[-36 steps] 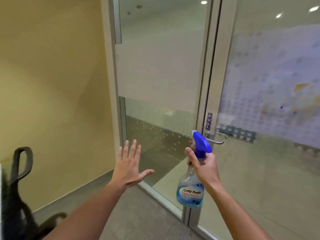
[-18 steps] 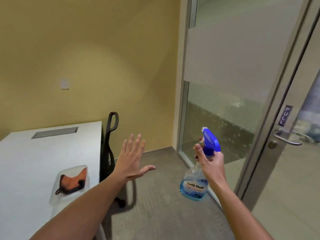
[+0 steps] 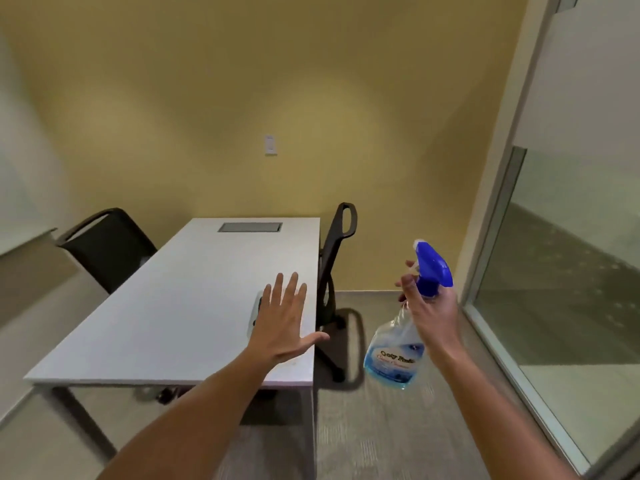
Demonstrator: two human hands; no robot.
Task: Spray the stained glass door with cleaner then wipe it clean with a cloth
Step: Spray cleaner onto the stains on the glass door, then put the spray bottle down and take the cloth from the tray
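My right hand (image 3: 431, 308) grips the neck of a clear spray bottle (image 3: 394, 358) with a blue trigger head and blue liquid, held above the floor to the right of the table. My left hand (image 3: 282, 318) is open, fingers spread, palm down over the near right part of the white table (image 3: 180, 306). It hides most of a clear bag (image 3: 254, 317) lying there; the cloth inside cannot be seen. A glass panel (image 3: 571, 271) with a frosted band fills the right edge. The stained door itself is out of view.
A black chair (image 3: 334, 271) stands at the table's right side, another black chair (image 3: 104, 247) at its far left. A yellow wall with a light switch (image 3: 270, 144) is behind. Grey carpet lies between table and glass.
The view has swung left, away from the door towards the table. Both hands kept their pose; the left hand now hovers over the bag on the table.
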